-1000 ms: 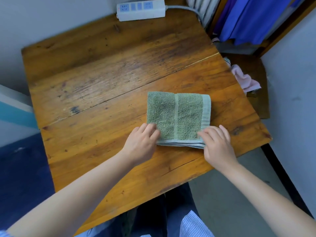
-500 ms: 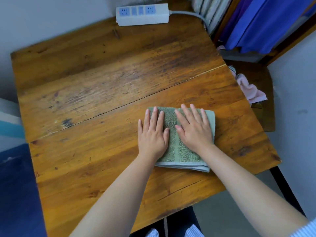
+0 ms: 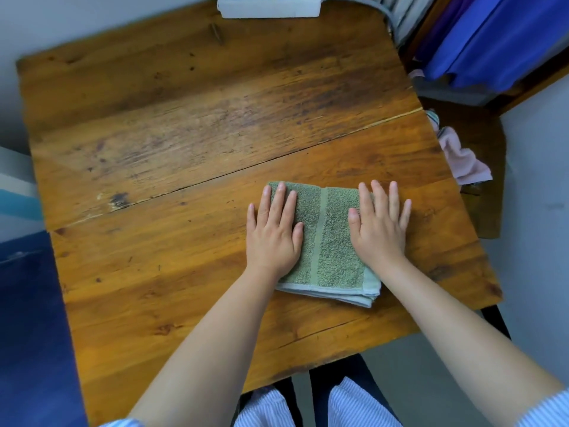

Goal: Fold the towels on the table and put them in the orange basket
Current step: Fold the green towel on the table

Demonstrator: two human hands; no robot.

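Both hands are lying flat on the folded green towel (image 3: 328, 241), palms down. The left hand (image 3: 274, 238) is covering the towel's left part, fingers straight and slightly spread, little finger running off the cloth onto the wooden table (image 3: 184, 134). The right hand (image 3: 380, 232) is covering the right part, fingers likewise straight, outer fingers overhanging the towel's right edge. Neither hand is gripping anything; both are pressing the fabric down.

The towel is sitting on the near right part of the table, a compact rectangle of several layers, the stacked pale hems showing along the near edge. Its long axis is running away from the person, about in line with the fingers. A pale woven stripe is showing between the two hands.

The fold is looking finished; this is probably a last smoothing. The orange basket is not in view, so which hand is nearer it cannot be told. For a lift, each hand is already sitting over a side edge, with fingertips close to the far corners.

A white power strip (image 3: 271, 7) is lying at the far edge. A pink cloth (image 3: 462, 161) is lying off the table to the right.
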